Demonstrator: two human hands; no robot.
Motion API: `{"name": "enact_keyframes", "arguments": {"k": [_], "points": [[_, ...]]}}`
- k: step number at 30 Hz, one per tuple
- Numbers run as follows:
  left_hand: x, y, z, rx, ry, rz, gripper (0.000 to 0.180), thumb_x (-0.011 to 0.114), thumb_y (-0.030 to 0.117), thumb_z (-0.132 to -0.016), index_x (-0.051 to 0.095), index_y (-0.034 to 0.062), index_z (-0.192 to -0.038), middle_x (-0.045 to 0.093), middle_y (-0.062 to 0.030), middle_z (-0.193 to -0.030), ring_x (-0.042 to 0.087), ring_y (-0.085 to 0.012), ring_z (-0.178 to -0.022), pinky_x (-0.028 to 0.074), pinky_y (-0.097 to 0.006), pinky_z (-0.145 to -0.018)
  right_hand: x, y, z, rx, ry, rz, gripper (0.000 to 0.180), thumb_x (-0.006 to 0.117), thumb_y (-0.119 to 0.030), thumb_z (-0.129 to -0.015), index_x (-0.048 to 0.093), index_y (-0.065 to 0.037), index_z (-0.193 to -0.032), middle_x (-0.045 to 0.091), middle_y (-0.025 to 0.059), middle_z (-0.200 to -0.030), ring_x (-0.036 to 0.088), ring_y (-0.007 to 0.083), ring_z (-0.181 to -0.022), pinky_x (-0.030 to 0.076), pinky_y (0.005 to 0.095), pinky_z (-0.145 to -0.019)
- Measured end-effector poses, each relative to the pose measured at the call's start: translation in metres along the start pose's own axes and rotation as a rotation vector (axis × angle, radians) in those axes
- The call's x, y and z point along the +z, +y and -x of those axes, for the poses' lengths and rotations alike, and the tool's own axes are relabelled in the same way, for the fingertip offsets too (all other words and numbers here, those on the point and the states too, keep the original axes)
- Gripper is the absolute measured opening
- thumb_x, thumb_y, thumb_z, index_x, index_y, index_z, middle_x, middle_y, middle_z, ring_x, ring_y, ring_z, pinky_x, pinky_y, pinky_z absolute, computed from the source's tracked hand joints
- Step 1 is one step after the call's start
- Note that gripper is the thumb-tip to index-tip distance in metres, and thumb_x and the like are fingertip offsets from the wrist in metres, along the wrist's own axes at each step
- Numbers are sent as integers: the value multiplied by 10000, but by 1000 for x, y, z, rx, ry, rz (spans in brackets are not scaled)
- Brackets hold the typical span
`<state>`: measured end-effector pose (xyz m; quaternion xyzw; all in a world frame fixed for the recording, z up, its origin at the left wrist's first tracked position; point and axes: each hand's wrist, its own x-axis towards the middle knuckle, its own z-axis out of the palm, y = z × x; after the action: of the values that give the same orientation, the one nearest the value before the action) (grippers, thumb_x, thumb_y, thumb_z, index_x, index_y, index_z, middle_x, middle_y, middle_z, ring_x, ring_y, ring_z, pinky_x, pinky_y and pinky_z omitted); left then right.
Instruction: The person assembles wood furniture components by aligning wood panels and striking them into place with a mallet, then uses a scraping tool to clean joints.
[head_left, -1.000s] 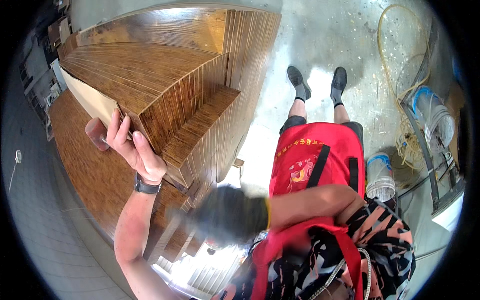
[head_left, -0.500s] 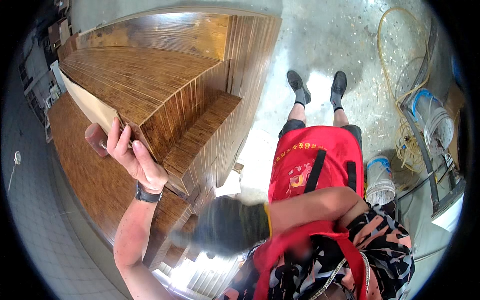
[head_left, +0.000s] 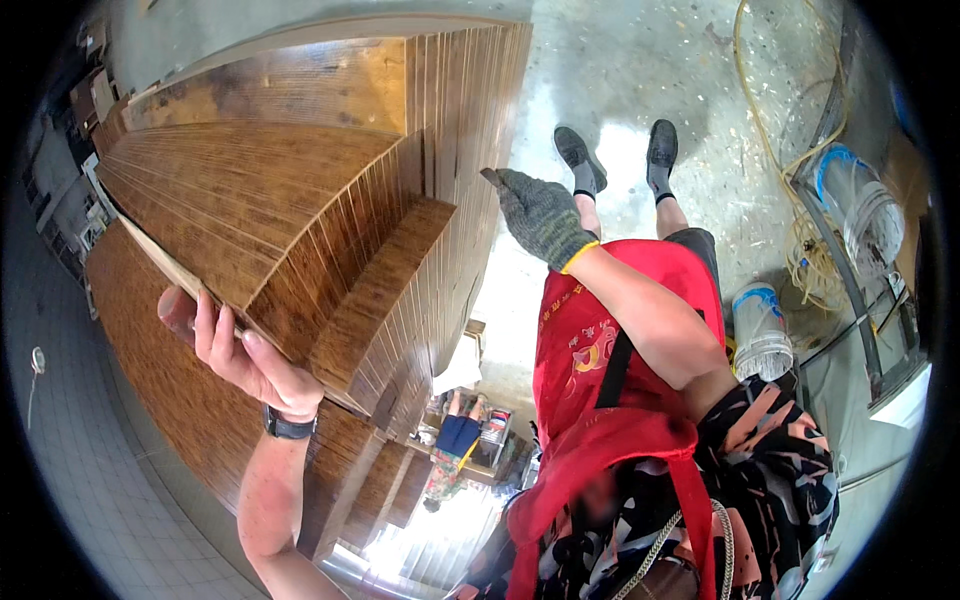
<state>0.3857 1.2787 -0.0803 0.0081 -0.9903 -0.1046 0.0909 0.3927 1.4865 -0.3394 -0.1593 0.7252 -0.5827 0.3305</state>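
Observation:
My bare left hand [head_left: 252, 362], with a dark watch at its wrist, is at the near corner of a stack of long brown wood-grain boards [head_left: 240, 190]. Its fingers curl round a reddish-brown round-ended handle [head_left: 178, 312], mostly hidden behind them. The thumb lies against the corner, beside a thin beige sheet [head_left: 155, 245] running along the stack's edge. My right hand [head_left: 545, 218], in a grey knitted glove with a yellow cuff edge, is raised just right of the stack. It is closed on a small dark flat piece [head_left: 490, 177] that sticks out past the fingertips.
A larger brown board [head_left: 150, 330] extends below the stack on the left. To the right stand two whitish buckets [head_left: 762, 330], a coiled yellowish hose [head_left: 818, 270] and a dark metal frame [head_left: 860, 320]. Another person [head_left: 455, 450] is beyond the stack's near end. I wear a red apron.
My right hand has swung from low beside the stack's near end up and outward to the stack's right side. The left hand stays at the corner, its fingers shifted slightly.

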Motion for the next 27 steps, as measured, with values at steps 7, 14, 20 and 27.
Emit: {"name": "enact_keyframes", "arguments": {"k": [7,14,20,27], "points": [[7,-1,-9,43,1,29,316,376,127,-969,471,10,-1247,400,-146,-1423,284,-326,-1377,173,-487,-1149,17,-37,12,-308,15,-179,369,565,-215,-860,574,-168,-1226,681,99,-809,652,287,-628,524,358,-538],[4,2,2,-36,22,25,314,379,142,-977,453,11,-1252,405,-151,-1416,319,-324,-1356,187,-480,-1147,-13,-52,6,-347,-56,-158,461,539,-170,-887,493,-155,-1345,677,104,-812,612,265,-546,512,359,-506],[1,4,1,-11,6,-3,311,376,158,-986,455,14,-1250,409,-149,-1411,320,-315,-1357,203,-475,-1144,5,46,-15,148,-42,12,285,471,-258,-918,620,-154,-1138,691,147,-832,664,293,-656,537,398,-588],[5,3,-3,-16,20,26,339,377,182,-977,449,-1,-1253,410,-165,-1403,301,-325,-1364,193,-489,-1144,21,-27,8,-119,-136,-394,379,510,-188,-903,536,-102,-1271,674,140,-985,668,277,-715,542,377,-613]]}}
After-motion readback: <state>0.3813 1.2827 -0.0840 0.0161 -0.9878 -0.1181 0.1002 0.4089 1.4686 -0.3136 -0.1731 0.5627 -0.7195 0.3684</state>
